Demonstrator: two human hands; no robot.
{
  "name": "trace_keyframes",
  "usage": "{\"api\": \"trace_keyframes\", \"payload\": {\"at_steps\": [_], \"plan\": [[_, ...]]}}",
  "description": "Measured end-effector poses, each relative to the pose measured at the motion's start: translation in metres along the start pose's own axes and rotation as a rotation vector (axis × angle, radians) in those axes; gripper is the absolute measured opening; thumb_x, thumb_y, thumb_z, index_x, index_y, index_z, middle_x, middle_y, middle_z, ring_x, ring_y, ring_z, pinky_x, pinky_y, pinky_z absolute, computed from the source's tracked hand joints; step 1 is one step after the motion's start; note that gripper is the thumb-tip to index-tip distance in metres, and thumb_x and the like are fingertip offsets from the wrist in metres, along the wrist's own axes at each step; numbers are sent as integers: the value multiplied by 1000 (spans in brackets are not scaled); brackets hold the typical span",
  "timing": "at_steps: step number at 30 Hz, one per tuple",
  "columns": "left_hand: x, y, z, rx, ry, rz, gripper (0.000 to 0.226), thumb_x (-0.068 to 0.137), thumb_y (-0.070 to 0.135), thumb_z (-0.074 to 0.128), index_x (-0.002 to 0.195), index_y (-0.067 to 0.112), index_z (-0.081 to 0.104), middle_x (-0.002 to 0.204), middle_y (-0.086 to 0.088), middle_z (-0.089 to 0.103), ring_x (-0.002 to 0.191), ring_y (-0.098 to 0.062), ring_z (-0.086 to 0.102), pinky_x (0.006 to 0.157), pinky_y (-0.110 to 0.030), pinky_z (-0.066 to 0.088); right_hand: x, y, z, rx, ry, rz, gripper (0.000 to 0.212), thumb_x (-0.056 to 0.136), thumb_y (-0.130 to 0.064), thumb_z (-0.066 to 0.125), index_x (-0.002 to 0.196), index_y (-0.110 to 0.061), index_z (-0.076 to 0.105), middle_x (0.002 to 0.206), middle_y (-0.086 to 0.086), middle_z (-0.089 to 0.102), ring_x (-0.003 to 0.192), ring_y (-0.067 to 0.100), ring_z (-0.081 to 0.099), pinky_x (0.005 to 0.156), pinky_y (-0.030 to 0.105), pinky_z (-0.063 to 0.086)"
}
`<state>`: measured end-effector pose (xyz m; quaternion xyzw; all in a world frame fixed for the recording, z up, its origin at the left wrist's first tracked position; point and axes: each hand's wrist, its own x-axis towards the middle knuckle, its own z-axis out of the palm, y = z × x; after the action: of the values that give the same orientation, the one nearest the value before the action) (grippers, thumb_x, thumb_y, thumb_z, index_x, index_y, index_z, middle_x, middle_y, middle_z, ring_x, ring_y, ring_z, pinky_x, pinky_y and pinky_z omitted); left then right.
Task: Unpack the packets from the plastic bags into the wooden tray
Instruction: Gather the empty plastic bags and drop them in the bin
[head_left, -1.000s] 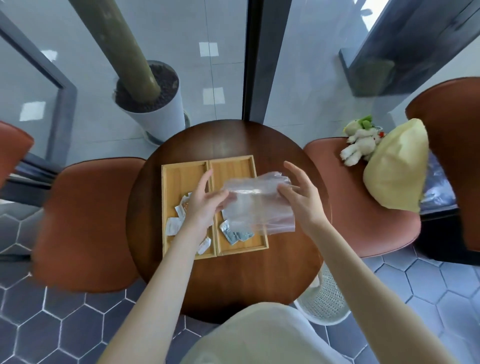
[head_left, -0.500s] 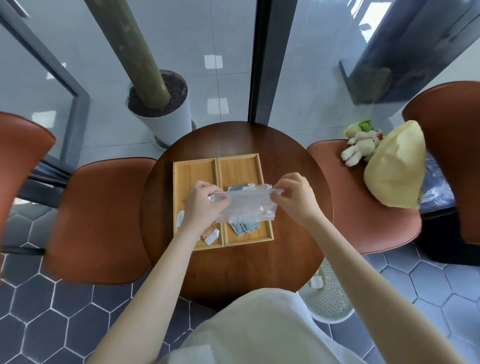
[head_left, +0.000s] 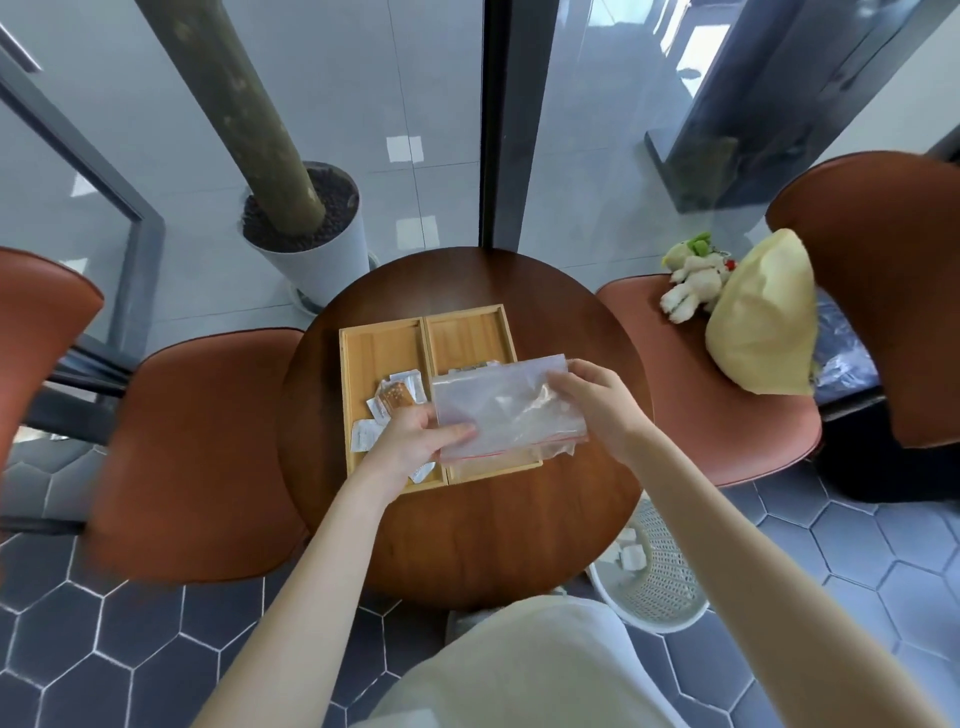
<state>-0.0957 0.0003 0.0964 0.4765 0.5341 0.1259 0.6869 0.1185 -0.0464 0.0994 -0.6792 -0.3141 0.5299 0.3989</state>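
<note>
A clear zip plastic bag (head_left: 506, 410) with a red seal line is held flat over the right half of the two-part wooden tray (head_left: 382, 340) on the round brown table (head_left: 467, 525). My left hand (head_left: 415, 441) grips the bag's near left corner. My right hand (head_left: 597, 410) grips its right edge. Several white and orange packets (head_left: 396, 397) lie in the tray's left compartment. The bag looks empty, and it hides most of the right compartment; only a strip of grey packets (head_left: 470, 368) shows at its far edge.
Brown chairs stand left (head_left: 192, 457) and right (head_left: 727, 374) of the table; the right one carries a yellow cushion (head_left: 758, 322) and a plush toy (head_left: 693, 280). A white mesh bin (head_left: 649, 582) stands on the floor at the near right. A potted trunk (head_left: 306, 244) rises behind the glass.
The bag went from bunched up between my hands to stretched and laid flat over the right compartment. Its zip edge now faces me. The view shifted slightly.
</note>
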Motion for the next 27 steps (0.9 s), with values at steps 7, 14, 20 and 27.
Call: {"api": "trace_keyframes", "payload": {"at_steps": [7,14,20,27], "plan": [[-5,-7,21,-51,72,35,17,80,13,69,90,24,62,97,3,67,90,-12,66,68,-23,58,-18,28,-16,148,-233,216,30,81,-23,58,107,-9,61,103,10,66,94,23,64,78,30,50],[-8,-16,57,61,240,82,15,78,11,71,79,24,63,88,2,68,83,-13,65,68,-25,53,-33,44,-31,38,-5,171,23,80,-8,65,102,-4,63,100,10,65,85,22,68,74,32,60],[-11,-29,114,105,329,49,22,80,17,69,100,9,65,97,-2,67,91,-16,63,70,-23,47,-43,62,-68,-42,63,191,10,78,-2,65,87,-5,63,81,8,64,66,19,64,61,26,59],[-10,-52,205,175,388,19,16,84,15,61,94,4,69,93,-12,71,90,-29,65,85,-42,55,-66,108,-142,-200,169,170,14,75,-8,67,84,2,65,78,13,62,69,24,58,65,40,54]]}}
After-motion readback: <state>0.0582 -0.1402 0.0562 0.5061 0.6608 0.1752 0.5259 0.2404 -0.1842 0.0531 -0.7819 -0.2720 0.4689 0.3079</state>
